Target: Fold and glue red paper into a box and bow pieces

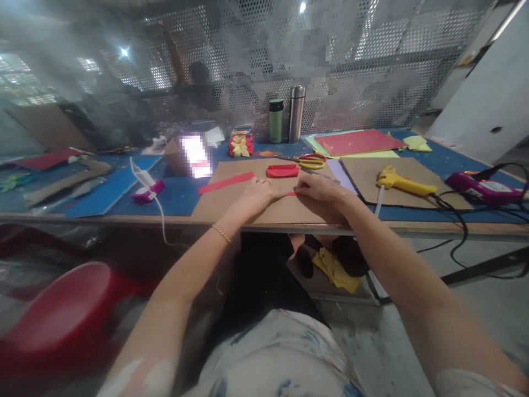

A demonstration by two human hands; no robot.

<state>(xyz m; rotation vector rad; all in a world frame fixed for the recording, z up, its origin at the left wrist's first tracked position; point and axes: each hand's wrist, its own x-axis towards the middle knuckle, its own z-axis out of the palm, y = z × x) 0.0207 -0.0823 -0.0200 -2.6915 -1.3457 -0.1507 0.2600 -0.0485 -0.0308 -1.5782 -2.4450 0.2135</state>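
Observation:
My left hand (259, 192) rests on a brown cardboard sheet (231, 207), its fingers bent and one digit stretched along a small red strip (292, 193). Closed in a pinch, my right hand (316, 187) grips the other end of that strip. Most of the strip is hidden under the fingers. Just beyond the hands lies a folded red piece (282, 171), shaped like a shallow tray. A longer flat red strip (227, 182) lies to the left of my left hand. Yellow-handled scissors (312, 160) lie behind my right hand, with a grey blade (320, 175) partly covered by it.
A yellow glue gun (407, 182) with a cord lies on cardboard at right, near a purple power strip (483, 187). A lit phone (196, 155), a red-and-yellow box (241, 142), a green flask (276, 121) and a steel flask (296, 114) stand behind. A red stool (70, 309) is lower left.

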